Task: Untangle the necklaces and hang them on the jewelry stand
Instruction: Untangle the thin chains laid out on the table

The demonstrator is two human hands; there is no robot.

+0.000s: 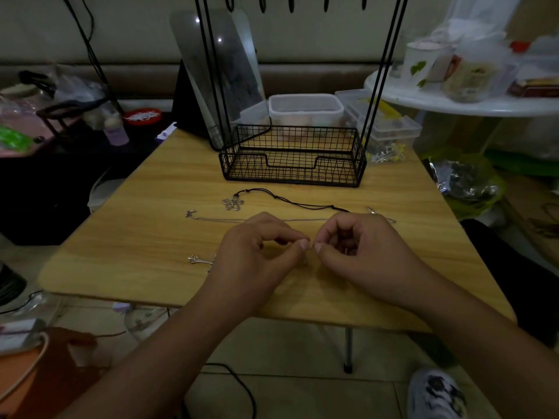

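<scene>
Both your left hand [257,252] and right hand [357,249] pinch a fine chain [305,261] at table centre; tease gently apart, then lift toward the jewelry stand [292,155] at twelve o'clock.

The room is dimly lit. A low wooden table [145,189] with a pale grain top is set on a pale tiled floor [302,343]; one metal leg [348,349] with a dark foot is seen beneath its near edge. A cream wall [136,28] with a brown padded band [317,77] runs behind. A tilted mirror [220,74] and clear plastic containers [305,108] are placed at the table's far end. A round white side table [453,104], loaded with cups and wrapped goods, stands at right. Cluttered items are noted at left, including a red lid [142,115] and a small bottle [115,131]. A black cable [239,385] lies across the floor.
</scene>
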